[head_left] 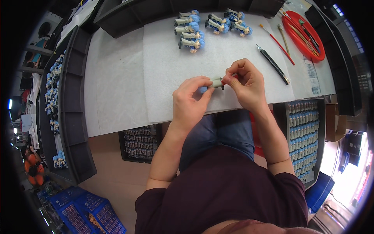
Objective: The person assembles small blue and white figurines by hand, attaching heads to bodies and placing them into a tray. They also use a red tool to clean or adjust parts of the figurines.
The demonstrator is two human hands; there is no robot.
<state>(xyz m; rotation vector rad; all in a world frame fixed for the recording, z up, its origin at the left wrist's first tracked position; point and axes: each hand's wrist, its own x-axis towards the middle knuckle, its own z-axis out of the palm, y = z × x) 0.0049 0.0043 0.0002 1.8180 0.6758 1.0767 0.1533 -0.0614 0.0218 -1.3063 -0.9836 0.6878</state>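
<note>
Between my two hands, above the front part of the white work sheet, is a small figurine (216,83) with a blue head and a pale body. My left hand (191,99) is closed round its head end, the blue partly showing under the fingers. At the other end, the pinched thumb and fingertips of my right hand (246,84) meet the figurine's base; a small bit of red shows there, and I cannot make out what it is. Farther back lie a row of similar figurines (189,29) and a second cluster (228,23), all on their sides.
A black utility knife (272,64) and a red-handled brush (277,45) lie at the right. Beyond them is a red oval tray (288,27) with brushes. Trays of figurines stand at the left (80,97) and lower right (322,144). A dark bin (124,150) sits below the table.
</note>
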